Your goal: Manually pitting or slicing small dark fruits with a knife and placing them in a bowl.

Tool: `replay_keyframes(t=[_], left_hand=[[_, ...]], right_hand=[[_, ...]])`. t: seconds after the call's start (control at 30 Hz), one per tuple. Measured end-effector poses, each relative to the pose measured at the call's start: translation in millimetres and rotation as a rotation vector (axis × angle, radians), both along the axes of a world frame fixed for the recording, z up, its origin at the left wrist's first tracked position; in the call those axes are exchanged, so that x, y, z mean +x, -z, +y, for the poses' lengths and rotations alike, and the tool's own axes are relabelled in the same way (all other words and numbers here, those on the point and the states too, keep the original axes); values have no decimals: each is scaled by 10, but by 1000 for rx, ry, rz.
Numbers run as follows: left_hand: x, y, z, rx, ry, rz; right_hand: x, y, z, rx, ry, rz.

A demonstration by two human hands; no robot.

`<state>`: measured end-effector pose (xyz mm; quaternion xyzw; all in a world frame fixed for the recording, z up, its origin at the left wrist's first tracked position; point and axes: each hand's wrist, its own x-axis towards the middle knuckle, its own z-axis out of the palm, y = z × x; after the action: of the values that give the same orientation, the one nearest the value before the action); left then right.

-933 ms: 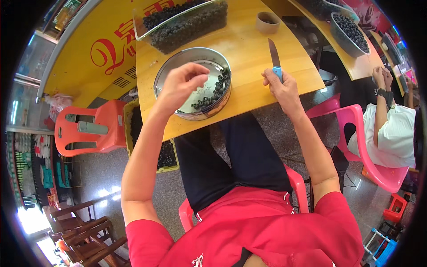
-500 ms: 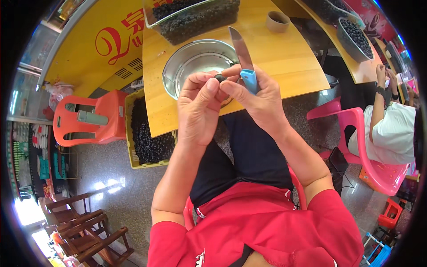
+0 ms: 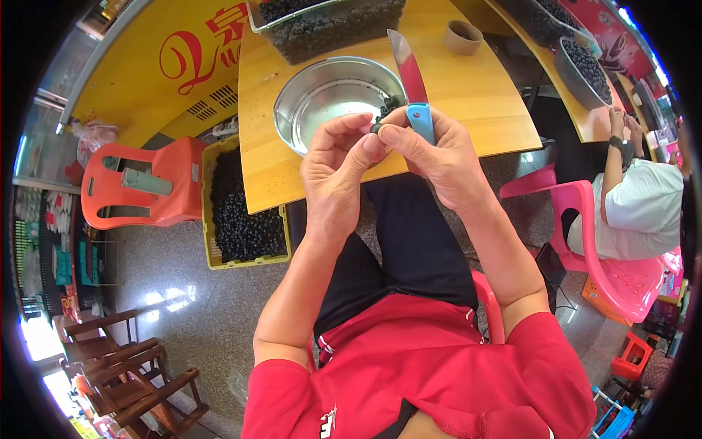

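Observation:
My left hand (image 3: 336,172) pinches a small dark round piece (image 3: 376,128) between thumb and fingertips; I cannot make out whether it is a fruit or a nut. Against its other side press the thumb and forefinger of my right hand (image 3: 446,157). A knife (image 3: 411,80) with a blue handle is tucked in that same right hand, its blade sticking up and away from me. Just beyond my fingers stands a round metal basin (image 3: 287,110) on the wooden table (image 3: 482,95). Some dark pieces (image 3: 391,103) lie at the basin's right side, partly hidden by my fingers.
A clear tub (image 3: 329,36) full of dark pieces stands at the table's far side, near a brown cup (image 3: 462,38). Left of my legs is a yellow crate (image 3: 210,252) of dark pieces, beside an orange chair (image 3: 172,175). A co-worker (image 3: 636,208) sits at right.
Both hands have shifted slightly right with the dark piece, and the knife has turned a little in my right hand. More dark pieces in the basin now show past my fingers.

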<state>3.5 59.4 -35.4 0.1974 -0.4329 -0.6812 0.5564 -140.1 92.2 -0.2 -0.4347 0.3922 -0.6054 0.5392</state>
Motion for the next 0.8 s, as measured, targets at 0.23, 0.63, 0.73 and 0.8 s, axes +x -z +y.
replay_keyframes(t=[0.23,0.63,0.73,0.8], left_hand=[[75,-48,43,-93,-18,-166],[35,-45,103,-202,-127,-230],[24,-66,112,-164,-77,-224],[10,-29,93,-202,-73,-249]], right_hand=[[5,-43,24,46,-40,-4],[-61,137,19,-93,75,368],[-90,119,67,-16,-3,281],[-73,193,31,-66,22,253]])
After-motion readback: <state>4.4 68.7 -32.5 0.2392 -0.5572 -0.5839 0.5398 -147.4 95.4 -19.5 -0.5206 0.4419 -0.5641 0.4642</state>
